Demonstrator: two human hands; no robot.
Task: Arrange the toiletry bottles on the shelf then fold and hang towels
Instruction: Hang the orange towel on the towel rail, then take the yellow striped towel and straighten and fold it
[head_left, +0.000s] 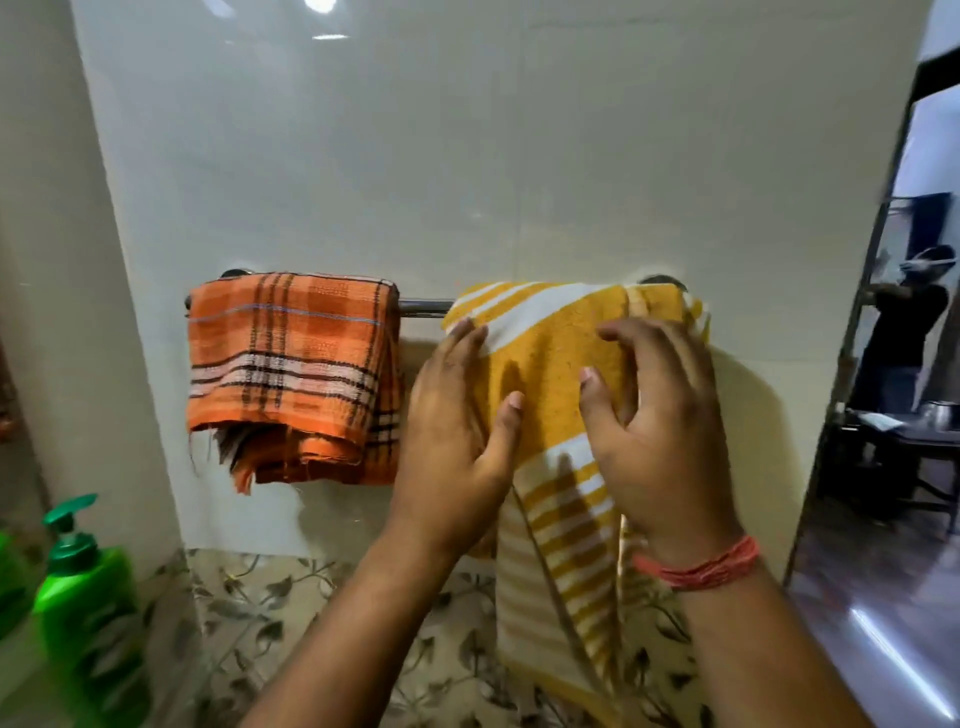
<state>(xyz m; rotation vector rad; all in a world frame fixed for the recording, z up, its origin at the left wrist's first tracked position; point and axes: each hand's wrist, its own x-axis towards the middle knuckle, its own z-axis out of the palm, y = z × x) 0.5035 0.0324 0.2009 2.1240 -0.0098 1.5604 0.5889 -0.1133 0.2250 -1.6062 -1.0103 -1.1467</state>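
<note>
The left hand (457, 415) lies flat against the yellow striped towel (550, 395), its fingers straight and close together, the thumb spread out across the cloth. The right hand (660, 410) hovers at the same towel with its fingers apart and loosely bent, the thumb touching the fabric; whether the other fingertips press it cannot be told. A red thread band (701, 566) circles the right wrist. The towel hangs over the right end of the metal towel bar (423, 306), mustard yellow with white stripes, its upper part bunched on the bar and a long striped tail hanging down below the hands. Just beside it on the left, with a short bare stretch of bar between them, an orange plaid towel (291, 374) hangs folded, its frayed lower edges uneven. Behind both is a glossy pale tiled wall (363, 156) with a leaf-patterned band lower down. At lower left stands a green pump bottle (88, 613), well apart from the towels. At right a doorway (904, 364) opens onto another room.
</note>
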